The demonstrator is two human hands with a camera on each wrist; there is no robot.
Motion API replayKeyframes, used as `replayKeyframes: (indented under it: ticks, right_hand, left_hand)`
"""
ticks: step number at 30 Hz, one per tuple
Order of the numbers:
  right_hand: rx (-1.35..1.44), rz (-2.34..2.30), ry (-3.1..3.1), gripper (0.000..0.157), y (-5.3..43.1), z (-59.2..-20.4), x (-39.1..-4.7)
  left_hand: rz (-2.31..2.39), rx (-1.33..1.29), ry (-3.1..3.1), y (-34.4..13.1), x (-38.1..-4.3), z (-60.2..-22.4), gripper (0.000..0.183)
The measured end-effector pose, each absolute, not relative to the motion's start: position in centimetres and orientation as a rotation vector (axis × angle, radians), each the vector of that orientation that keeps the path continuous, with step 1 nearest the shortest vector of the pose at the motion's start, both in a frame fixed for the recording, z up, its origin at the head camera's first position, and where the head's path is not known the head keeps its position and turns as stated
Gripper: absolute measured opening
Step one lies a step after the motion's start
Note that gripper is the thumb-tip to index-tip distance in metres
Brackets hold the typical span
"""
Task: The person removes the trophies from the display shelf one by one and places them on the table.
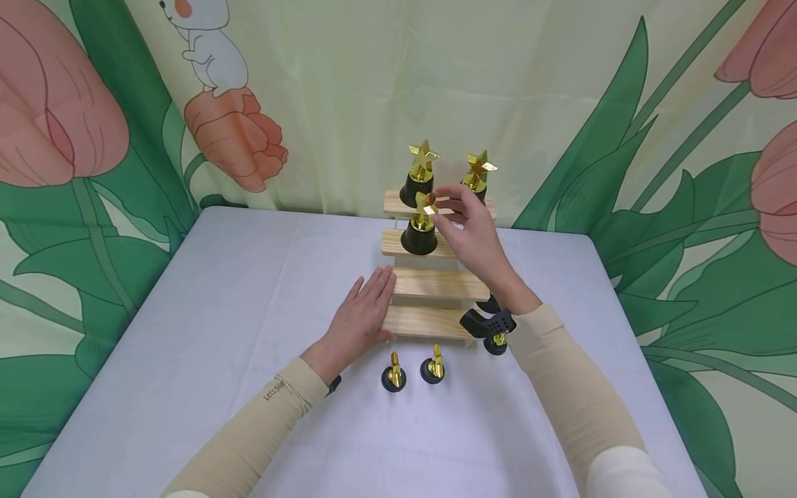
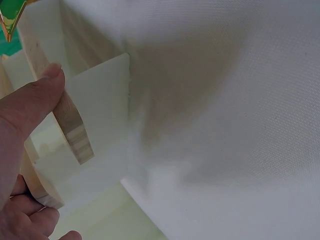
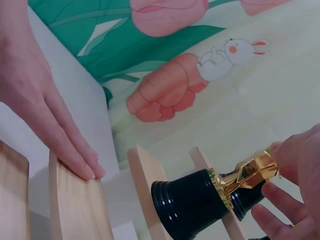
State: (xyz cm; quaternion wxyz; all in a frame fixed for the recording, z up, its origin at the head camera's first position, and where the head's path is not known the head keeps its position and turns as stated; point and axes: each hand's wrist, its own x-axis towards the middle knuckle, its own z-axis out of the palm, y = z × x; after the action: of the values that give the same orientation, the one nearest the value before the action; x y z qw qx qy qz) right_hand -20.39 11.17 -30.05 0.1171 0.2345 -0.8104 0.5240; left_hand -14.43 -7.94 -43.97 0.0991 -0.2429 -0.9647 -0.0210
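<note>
A gold star trophy (image 1: 419,235) with a black base is at the second step from the top of a wooden tiered stand (image 1: 441,283). My right hand (image 1: 470,228) pinches its star between thumb and fingers; the right wrist view shows the fingertips at the gold top (image 3: 257,171). My left hand (image 1: 361,315) rests against the stand's left side, fingers straight. In the left wrist view its thumb (image 2: 42,92) lies on one board's end and its fingertips touch another board (image 2: 42,192).
On the top step stand two more star trophies, one at left (image 1: 418,176) and one at right (image 1: 478,173), partly behind my right hand. Two small trophies, left (image 1: 394,377) and right (image 1: 432,370), stand before the stand. Another (image 1: 495,344) is by my right wrist. A printed curtain (image 1: 349,104) hangs behind.
</note>
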Motion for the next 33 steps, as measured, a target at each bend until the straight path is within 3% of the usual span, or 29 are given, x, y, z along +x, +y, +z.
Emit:
replayKeyframes:
  ticks: [33]
  right_hand:
    - [0.663, 1.555, -2.399, 0.038, 11.17, -30.57, -20.91]
  left_hand:
    - [-0.053, -0.714, -2.850, -7.97, -14.51, -44.14, 0.113]
